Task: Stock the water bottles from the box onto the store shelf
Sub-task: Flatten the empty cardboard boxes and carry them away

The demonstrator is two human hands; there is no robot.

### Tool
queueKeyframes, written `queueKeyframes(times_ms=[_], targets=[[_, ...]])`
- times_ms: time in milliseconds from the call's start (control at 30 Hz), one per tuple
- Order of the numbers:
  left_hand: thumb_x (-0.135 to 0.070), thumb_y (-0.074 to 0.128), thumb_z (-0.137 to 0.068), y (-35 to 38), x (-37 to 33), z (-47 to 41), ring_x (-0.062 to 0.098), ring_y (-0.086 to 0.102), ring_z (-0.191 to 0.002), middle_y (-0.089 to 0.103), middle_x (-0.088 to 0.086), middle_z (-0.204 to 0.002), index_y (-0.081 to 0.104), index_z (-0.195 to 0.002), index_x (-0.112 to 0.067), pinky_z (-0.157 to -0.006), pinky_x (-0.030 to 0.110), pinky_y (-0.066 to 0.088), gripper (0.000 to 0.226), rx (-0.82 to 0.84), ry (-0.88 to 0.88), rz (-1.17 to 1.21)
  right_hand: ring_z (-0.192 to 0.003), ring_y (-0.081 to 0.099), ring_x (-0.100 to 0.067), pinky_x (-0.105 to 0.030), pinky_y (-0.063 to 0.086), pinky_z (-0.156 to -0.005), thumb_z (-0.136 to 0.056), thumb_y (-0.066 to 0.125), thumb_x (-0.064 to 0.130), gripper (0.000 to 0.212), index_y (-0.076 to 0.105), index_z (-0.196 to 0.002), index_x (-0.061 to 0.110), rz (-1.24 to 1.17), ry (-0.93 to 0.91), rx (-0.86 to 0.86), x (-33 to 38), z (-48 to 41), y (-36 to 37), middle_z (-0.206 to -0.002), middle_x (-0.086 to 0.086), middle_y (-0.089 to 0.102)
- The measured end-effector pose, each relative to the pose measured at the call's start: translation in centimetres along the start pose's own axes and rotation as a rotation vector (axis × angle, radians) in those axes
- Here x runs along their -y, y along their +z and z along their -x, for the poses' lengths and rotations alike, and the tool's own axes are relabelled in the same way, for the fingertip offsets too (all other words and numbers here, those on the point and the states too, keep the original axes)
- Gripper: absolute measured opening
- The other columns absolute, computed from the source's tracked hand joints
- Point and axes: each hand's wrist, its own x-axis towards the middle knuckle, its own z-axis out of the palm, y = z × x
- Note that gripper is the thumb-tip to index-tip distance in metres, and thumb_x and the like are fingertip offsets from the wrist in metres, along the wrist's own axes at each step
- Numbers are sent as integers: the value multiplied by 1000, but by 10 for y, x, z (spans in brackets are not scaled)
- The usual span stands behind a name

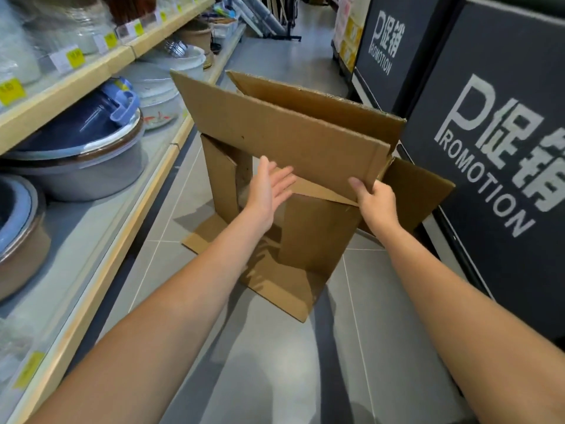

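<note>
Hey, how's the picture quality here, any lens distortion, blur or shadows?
Head view: the wide-angle lens bows the shelf edge and promotion sign; goods at top left look soft; the left hand throws a finger-shaped shadow on the cardboard box; the right hand, gripping its flap, is sharp; no strong glare.

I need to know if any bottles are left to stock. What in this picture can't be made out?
- Head view: the inside of the cardboard box is partly hidden by its raised flap and the left hand. No bottle shows, but none can be ruled out.
- Right hand: its fingers lie behind the flap; only the thumb shows.
- Price tags on the shelf: too blurred to read.
</note>
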Motion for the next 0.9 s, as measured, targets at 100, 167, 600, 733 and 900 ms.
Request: queueKeyframes(times_ms=[100, 167, 600, 733, 900], targets=[[-38, 43, -98, 0, 19, -5, 23, 34, -139, 30, 3, -154, 22, -150, -21, -113, 41, 29, 58, -79, -30, -376, -99, 59, -14, -35, 51, -88, -94, 49, 48, 38, 60, -116, 19, 35, 24, -84, 0, -2, 5, -107, 9, 62], [-37, 51, -95, 2, 32, -7, 26, 23, -144, 17, 2, -159, 10, -152, -25, -115, 44, 24, 71, -62, -81, -537, -96, 60, -17, -39, 51, -87, -93, 48, 52, 34, 59, -105, 23, 87, 47, -121, 2, -5, 3, -103, 8, 63], [-34, 65, -87, 28, 79, 0, 11, 59, -78, 61, 0, -75, 67, -80, -16, -69, 22, 47, 20, 222, 66, -917, -117, 55, -25, -50, 48, -96, -85, 46, 68, 59, 51, -128, 27, -27, 232, -111, -14, -14, -17, -125, 4, 59], [-35, 66, -85, 51, 81, 6, 10, 55, -67, 56, -4, -64, 64, -72, -17, -65, 26, 45, 22, 209, 196, -937, -133, 38, -35, -61, 39, -101, -72, 49, 78, 79, 34, -137, 36, -63, 335, -43, -13, -18, -20, -143, 1, 44], [-40, 67, -83, 78, 79, 19, 12, 60, -74, 61, -5, -72, 65, -77, -19, -66, 28, 49, 22, 221, 278, -968, -128, 42, -26, -47, 43, -101, -88, 56, 52, 67, 25, -141, 27, -136, 316, -32, -13, -23, -23, -141, -1, 42]])
